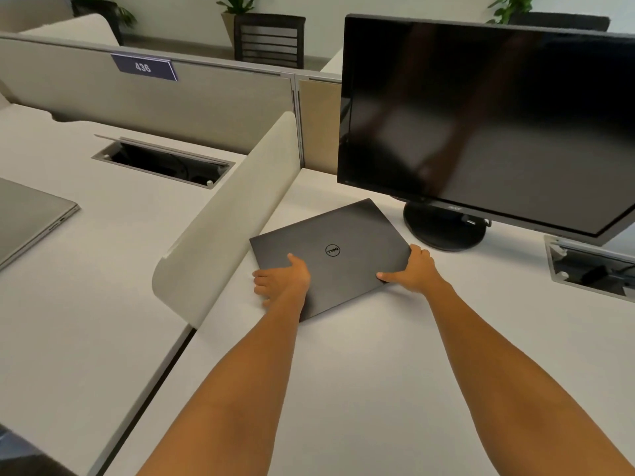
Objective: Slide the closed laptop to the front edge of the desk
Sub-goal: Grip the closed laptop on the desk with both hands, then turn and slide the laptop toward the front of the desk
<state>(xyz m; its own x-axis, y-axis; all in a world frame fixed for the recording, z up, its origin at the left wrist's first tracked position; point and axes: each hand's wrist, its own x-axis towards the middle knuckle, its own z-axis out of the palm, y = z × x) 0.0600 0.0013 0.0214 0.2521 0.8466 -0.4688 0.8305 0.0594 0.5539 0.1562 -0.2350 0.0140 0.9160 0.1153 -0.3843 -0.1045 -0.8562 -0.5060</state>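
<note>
A closed dark grey laptop with a round logo lies flat and turned at an angle on the white desk, far from the front edge, close to the monitor. My left hand grips its near-left edge, thumb on the lid and fingers curled at the side. My right hand holds the near-right corner, thumb along the near edge and fingers around the side.
A large black monitor on a round base stands just behind and right of the laptop. A curved white divider borders the desk on the left. A cable hatch is at the right. Another laptop lies on the neighbouring desk.
</note>
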